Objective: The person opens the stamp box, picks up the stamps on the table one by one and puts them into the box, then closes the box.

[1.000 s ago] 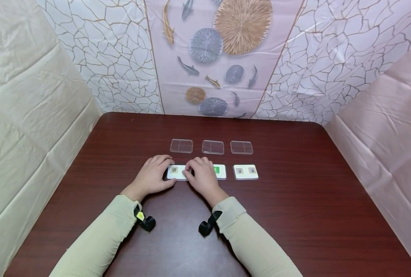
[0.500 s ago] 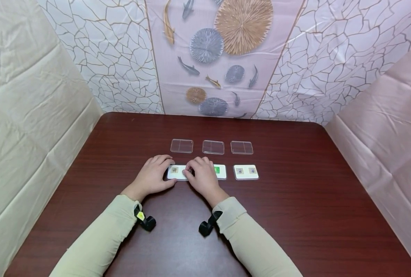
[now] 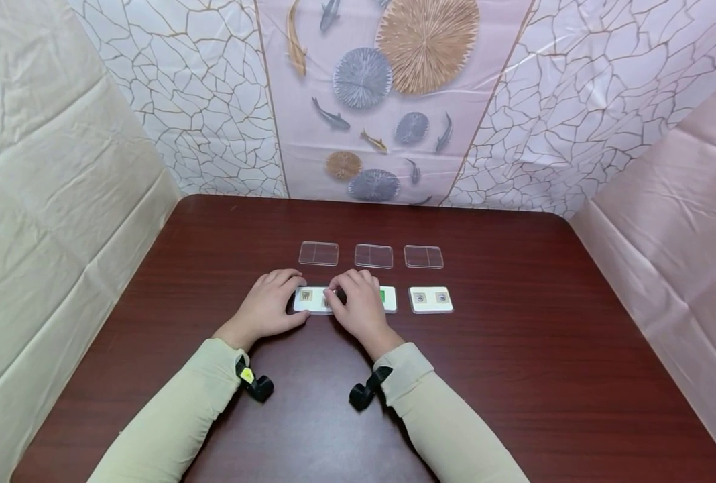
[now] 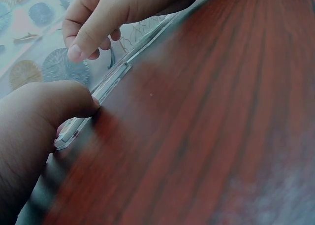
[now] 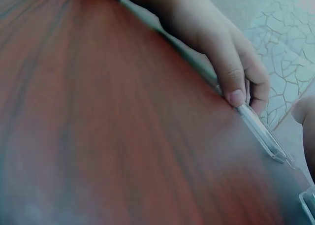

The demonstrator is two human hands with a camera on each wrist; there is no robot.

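In the head view my left hand (image 3: 267, 303) grips a flat clear-edged case (image 3: 317, 308) with a white face across its front and back edges. Its thumb presses the near edge in the right wrist view, where the case (image 5: 263, 136) lies flat on the table. Small square pictures (image 3: 306, 295) sit on the white face. Just above the case's right part is my right hand (image 3: 361, 305), thumb and fingertips brought together. I cannot tell whether something small is between them. Behind that hand, a second white case with a green square (image 3: 385, 296) is partly hidden.
A third white case (image 3: 431, 307) with two picture squares lies to the right. Farther back, three clear lids, left (image 3: 318, 253), middle (image 3: 373, 256) and right (image 3: 423, 257), lie in a row on the dark red table (image 3: 515, 349). Patterned cloth hangs behind.
My right hand has shifted slightly right and up off the left case, showing more of its second picture. The left hand keeps its hold. The head view has shifted a little.
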